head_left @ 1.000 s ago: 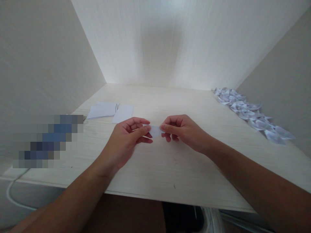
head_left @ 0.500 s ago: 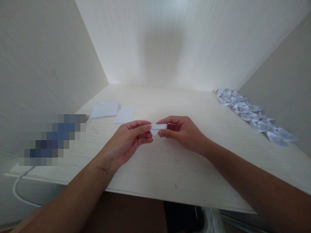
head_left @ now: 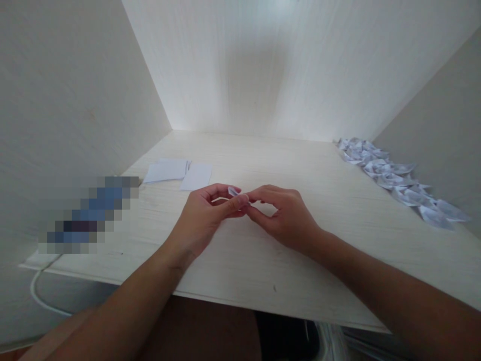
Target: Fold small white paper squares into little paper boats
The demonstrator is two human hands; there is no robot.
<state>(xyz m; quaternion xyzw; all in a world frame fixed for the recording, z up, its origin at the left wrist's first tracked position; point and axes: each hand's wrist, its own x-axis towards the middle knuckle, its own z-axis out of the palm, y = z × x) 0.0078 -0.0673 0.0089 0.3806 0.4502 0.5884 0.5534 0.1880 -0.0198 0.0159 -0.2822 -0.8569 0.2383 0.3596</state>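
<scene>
My left hand (head_left: 205,218) and my right hand (head_left: 283,215) meet above the middle of the pale wooden desk (head_left: 240,250). Between their fingertips they pinch a small folded piece of white paper (head_left: 233,191); only a corner of it shows above my left thumb. The fingers of both hands are pressed together round it. The rest of the paper is hidden by the fingers.
Flat white paper sheets (head_left: 176,171) lie at the back left of the desk. A row of several folded white paper pieces (head_left: 398,180) runs along the right wall. Walls close in the desk on three sides. A white cable (head_left: 37,296) hangs below the left front edge.
The hands have come closer together, so their fingertips now touch. The paper strip that showed between them is now mostly hidden, with just a corner visible.
</scene>
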